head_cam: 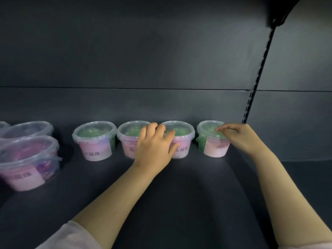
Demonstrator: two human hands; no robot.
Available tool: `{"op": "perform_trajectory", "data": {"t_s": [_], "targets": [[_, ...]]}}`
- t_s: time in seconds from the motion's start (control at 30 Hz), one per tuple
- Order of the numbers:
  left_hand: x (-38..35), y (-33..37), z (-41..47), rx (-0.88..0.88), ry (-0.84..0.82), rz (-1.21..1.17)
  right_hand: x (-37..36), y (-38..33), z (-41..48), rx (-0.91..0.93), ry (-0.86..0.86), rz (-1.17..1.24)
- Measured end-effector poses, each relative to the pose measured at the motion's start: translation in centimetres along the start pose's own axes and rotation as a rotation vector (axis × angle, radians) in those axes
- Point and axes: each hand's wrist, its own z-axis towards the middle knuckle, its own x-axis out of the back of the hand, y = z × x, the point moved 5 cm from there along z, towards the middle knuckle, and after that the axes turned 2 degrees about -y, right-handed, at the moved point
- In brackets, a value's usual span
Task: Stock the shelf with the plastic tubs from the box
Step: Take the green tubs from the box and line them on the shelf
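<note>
Several clear plastic tubs with green contents and pink labels stand in a row at the back of the dark shelf point(179, 186). My left hand point(154, 144) lies over the gap between the second tub point(128, 135) and the third tub point(183, 141). Its fingers rest on their lids and its thumb touches the third tub's label. My right hand point(239, 138) is at the right side of the rightmost tub point(211, 141), with its fingers curled over the lid's rim. The leftmost green tub point(94, 139) stands apart, untouched. No box is in view.
Two larger tubs with purple contents, a front one point(28, 164) and a rear one point(27, 129), stand at the far left, one behind the other. A slotted upright post point(255, 87) runs up the back panel at the right. Dark shelf surface stretches in front of the row.
</note>
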Motion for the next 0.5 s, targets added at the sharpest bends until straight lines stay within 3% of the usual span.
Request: {"op": "perform_trajectory", "data": {"t_s": [0.23, 0.5], "targets": [[-0.4, 0.3, 0.1, 0.005, 0.024, 0.014, -0.7, -0.8, -0.8, 0.031, -0.09, -0.137], [-0.5, -1.1, -0.7, 0.105, -0.055, -0.095, -0.2, -0.9, -1.3, 0.083, -0.034, -0.217]]}}
